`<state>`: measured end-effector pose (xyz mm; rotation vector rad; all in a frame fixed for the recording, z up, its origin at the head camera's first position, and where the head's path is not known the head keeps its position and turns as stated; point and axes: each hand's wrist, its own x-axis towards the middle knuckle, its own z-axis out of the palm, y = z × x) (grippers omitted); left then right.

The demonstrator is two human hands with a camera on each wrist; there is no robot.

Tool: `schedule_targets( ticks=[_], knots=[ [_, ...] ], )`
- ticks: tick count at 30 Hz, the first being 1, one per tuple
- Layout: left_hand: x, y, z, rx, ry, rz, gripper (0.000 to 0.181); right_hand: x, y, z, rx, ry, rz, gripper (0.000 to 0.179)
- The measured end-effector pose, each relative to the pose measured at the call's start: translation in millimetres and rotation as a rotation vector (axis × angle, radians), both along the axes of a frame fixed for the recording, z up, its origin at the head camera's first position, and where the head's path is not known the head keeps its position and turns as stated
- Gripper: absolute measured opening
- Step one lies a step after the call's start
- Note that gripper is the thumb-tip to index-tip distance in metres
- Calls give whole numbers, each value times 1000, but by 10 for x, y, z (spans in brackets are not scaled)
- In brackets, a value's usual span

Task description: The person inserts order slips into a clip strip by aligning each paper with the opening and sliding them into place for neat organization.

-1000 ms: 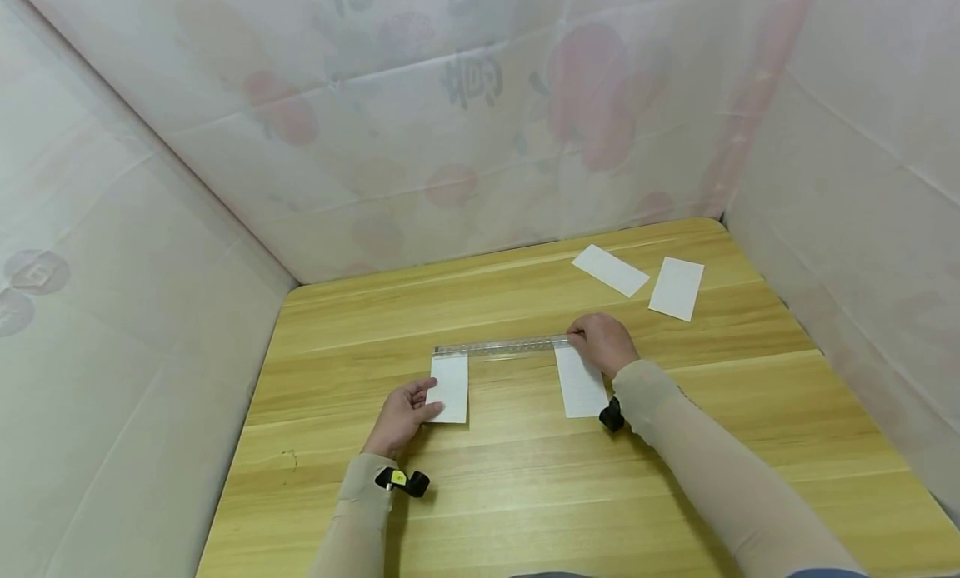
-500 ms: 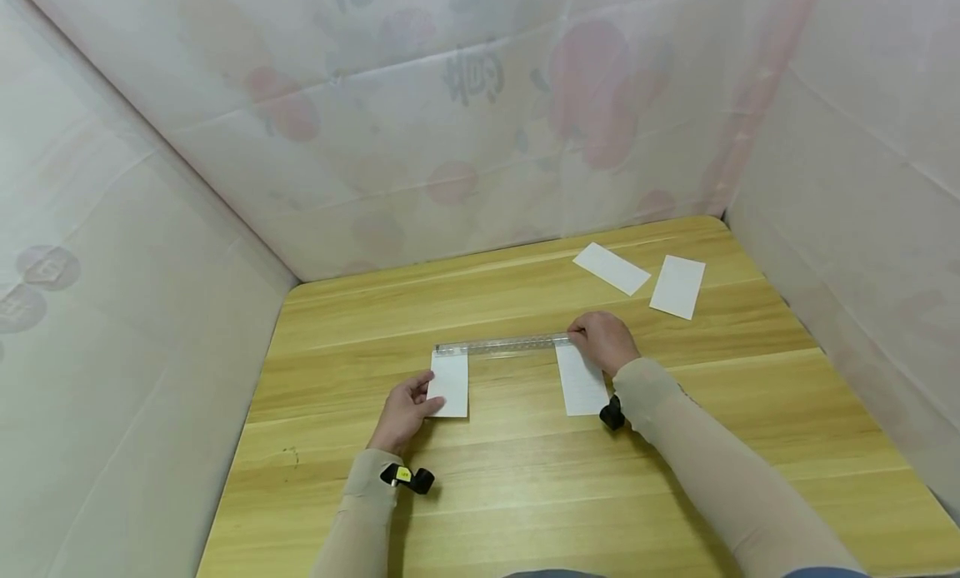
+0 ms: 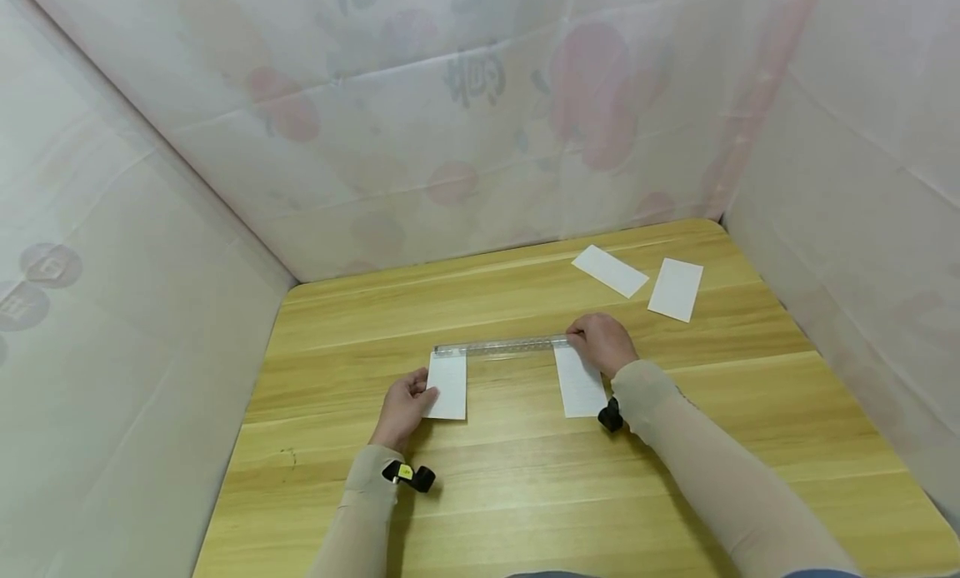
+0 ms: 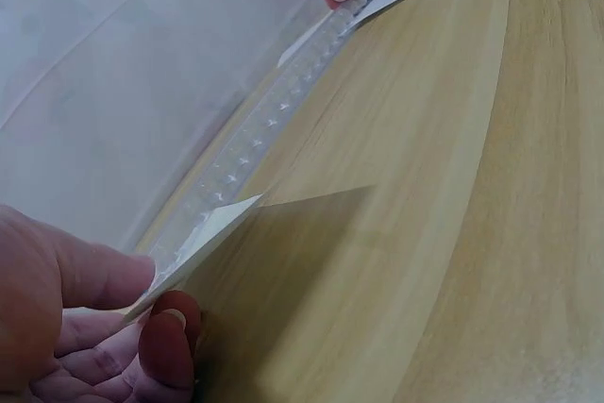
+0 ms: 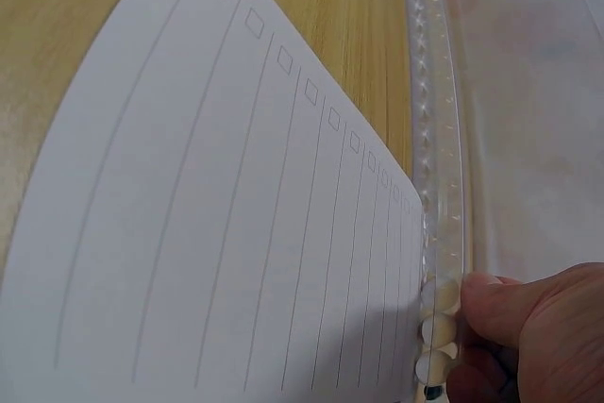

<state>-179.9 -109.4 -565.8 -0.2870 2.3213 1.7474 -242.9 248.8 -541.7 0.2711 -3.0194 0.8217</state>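
The left hand [image 3: 401, 407] pinches the left paper [image 3: 448, 386]. The right hand [image 3: 606, 343] pinches the right end of the clear ruler [image 3: 510, 346], which runs along the far ends of that paper and the right paper [image 3: 580, 388].

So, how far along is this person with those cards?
Looks done: the right card meets the clear strip near one end, though I can't tell if it's fastened. In hand: the left fingers pinch the left card at the strip's other end; the right fingers grip the strip. Probably left: two loose cards lying farther back, apart from the strip.
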Motion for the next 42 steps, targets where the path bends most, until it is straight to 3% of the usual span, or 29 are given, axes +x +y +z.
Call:
schedule_targets(
  ticks=[16, 28, 42],
  knots=[
    [-41, 6, -44, -13, 0, -8, 47, 16, 11, -11, 8, 29, 4, 11],
    [-40, 46, -30, -39, 2, -25, 46, 11, 11, -25, -2, 3, -2, 12],
    [-49, 113, 10, -57, 13, -47, 46, 7, 5, -15, 4, 34, -1, 11]
  ],
)
